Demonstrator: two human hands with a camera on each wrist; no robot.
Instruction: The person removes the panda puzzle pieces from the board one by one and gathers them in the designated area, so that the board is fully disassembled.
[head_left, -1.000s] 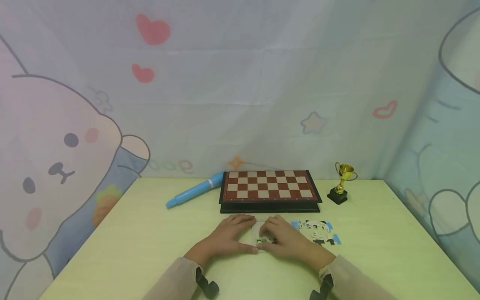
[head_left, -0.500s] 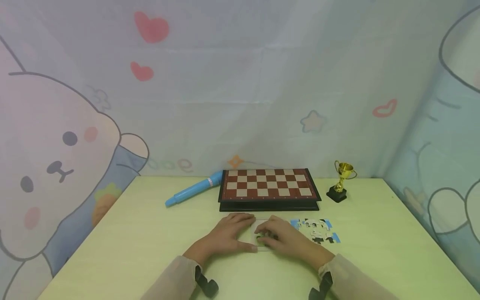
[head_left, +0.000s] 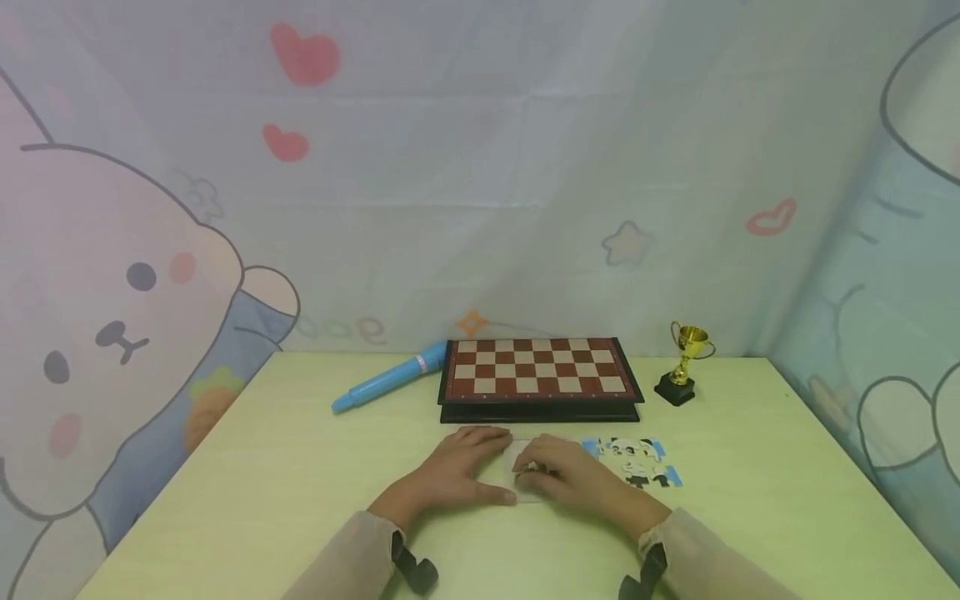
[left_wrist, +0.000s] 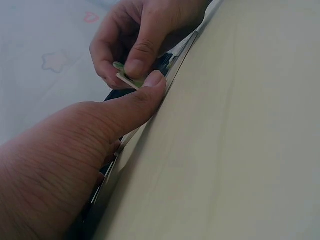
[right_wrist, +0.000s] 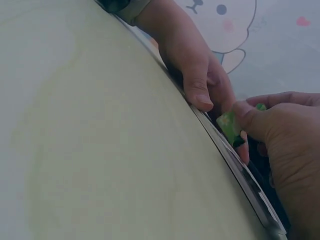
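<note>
In the head view a flat whitish puzzle tray [head_left: 510, 454] lies between the two hands. My left hand [head_left: 457, 468] rests at its left side, fingers spread toward the far edge and thumb stretched along the near edge. Over the tray, my right hand [head_left: 573, 477] pinches a green jigsaw puzzle piece [right_wrist: 229, 125] between thumb and fingers. The piece is tilted up, its pale edge facing the left wrist view, near the left thumb [left_wrist: 155, 82]. Part of the tray is hidden under the right hand. Right of that hand, several joined panda puzzle pieces [head_left: 626, 448] lie on the table.
Behind the hands stands a folded chessboard box [head_left: 536, 367]. A thick blue pen [head_left: 386, 383] lies to its left, its end against the box. A small gold trophy [head_left: 684, 358] stands on the right. A printed cloth [head_left: 450, 208] hangs behind the table [head_left: 300, 500].
The green puzzle piece, earlier low over the tray with its printed face showing, is now tipped up in my right fingers, which have curled in. The left hand stays in place.
</note>
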